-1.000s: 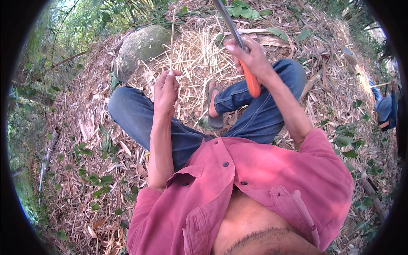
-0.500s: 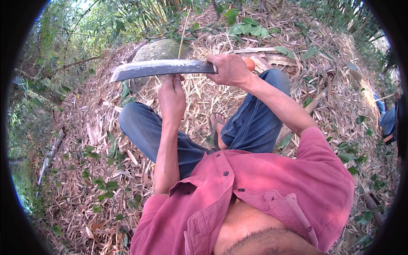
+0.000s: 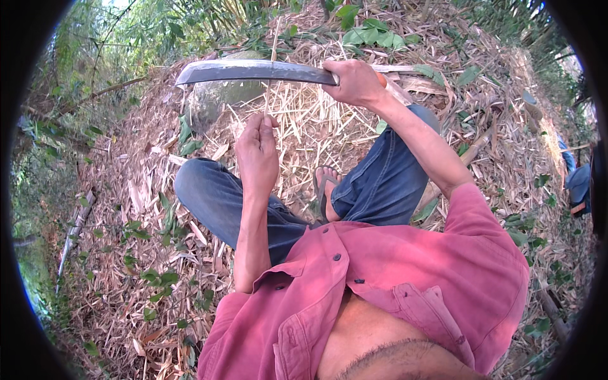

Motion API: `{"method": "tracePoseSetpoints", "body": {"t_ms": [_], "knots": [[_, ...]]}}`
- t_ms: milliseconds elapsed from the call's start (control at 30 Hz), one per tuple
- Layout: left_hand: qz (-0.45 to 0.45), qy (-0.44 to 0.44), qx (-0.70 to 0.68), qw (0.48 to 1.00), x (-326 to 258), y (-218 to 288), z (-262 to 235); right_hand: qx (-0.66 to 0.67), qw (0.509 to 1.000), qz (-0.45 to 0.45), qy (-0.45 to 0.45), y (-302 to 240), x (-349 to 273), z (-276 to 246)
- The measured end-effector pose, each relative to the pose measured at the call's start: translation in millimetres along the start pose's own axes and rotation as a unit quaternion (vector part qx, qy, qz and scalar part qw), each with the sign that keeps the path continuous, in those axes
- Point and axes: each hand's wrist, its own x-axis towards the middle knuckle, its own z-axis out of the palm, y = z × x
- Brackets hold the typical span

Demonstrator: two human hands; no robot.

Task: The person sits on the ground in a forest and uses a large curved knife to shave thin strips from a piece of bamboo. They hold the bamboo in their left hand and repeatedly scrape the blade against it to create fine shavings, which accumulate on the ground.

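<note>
My right hand (image 3: 356, 82) is wrapped round the handle of a machete; a bit of orange handle end shows past the fist. The long, slightly curved blade (image 3: 253, 70) points left, held level in front of me, its upper strip pale and its lower side dark. Between closed fingers, my left hand (image 3: 258, 142) pinches a thin wooden stick (image 3: 268, 98), which stands up away from me and meets the blade near its middle. Whether the edge bites into the stick cannot be made out. The stick's lower end is hidden in the fingers.
Beyond the blade sits a large greyish-green rock (image 3: 221, 101). Pale shavings (image 3: 310, 117) litter the ground between my bent knees, near my sandalled foot (image 3: 327, 190). Broad green leaves (image 3: 373, 37) lie farther off, and a thin pole (image 3: 76, 231) lies at left.
The machete has moved away from me and slightly right, farther up the stick. My left hand has shifted slightly nearer me, and more of the stick shows between hand and blade.
</note>
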Motion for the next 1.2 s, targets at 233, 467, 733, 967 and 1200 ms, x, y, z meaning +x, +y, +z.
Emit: {"method": "tracePoseSetpoints", "body": {"t_ms": [233, 467, 733, 967, 1200], "knots": [[-0.057, -0.038, -0.064, 0.996, -21, -3, -6, 0.029, 0.987, 0.14, -0.077, 42, 26, 3], [-0.149, -0.059, -0.111, 0.981, -21, -46, -5, 0.046, 0.972, 0.223, -0.055, 71, 20, -2], [-0.163, -0.106, -0.163, 0.967, 29, -55, 10, 0.068, 0.994, 0.05, -0.071, -4, -36, 34], [-0.18, -0.134, -0.208, 0.952, 17, -42, 7, 0.097, 0.987, 0.075, -0.106, 2, -33, 46], [-0.129, -0.116, -0.082, 0.982, -8, -42, -9, 0.079, 0.968, 0.216, -0.102, 43, -31, 43]]}}
